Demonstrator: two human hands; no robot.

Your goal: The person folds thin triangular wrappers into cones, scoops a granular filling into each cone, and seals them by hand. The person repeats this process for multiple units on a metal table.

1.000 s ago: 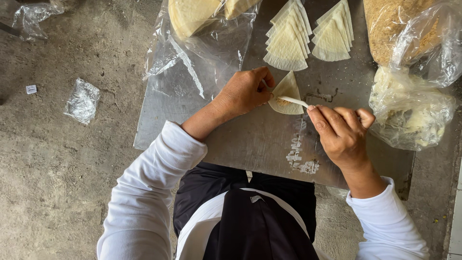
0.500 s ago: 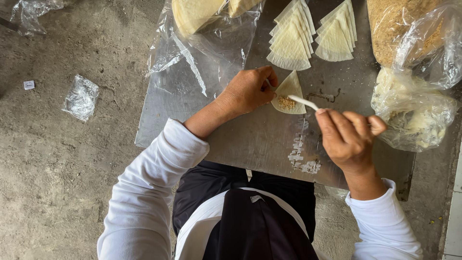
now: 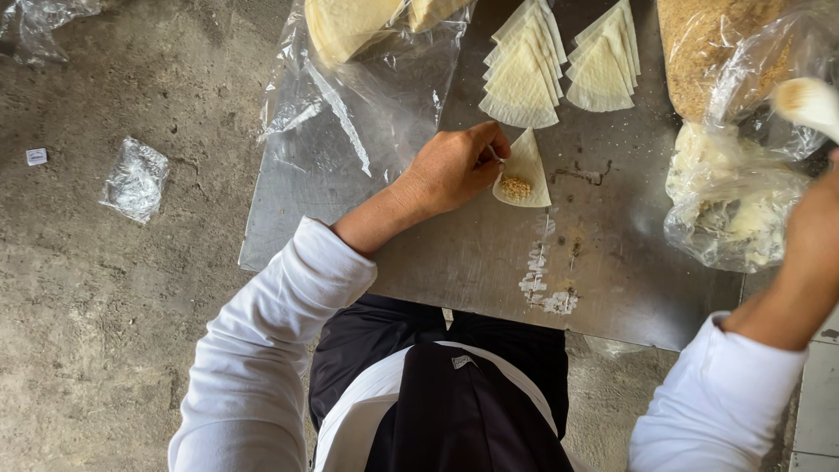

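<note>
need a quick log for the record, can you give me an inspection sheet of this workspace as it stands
surface: metal sheet on rough concrete floor, white smears near its front edge
job's things: triangular wrapper with a small heap of filling; two wrapper stacks; spoon
clutter: plastic bags of filling, crumpled plastic on the floor
grippers: left hand touches the wrapper; right hand holds the spoon by the bags
cables: nothing seen
surroundings: pale tile at right
</note>
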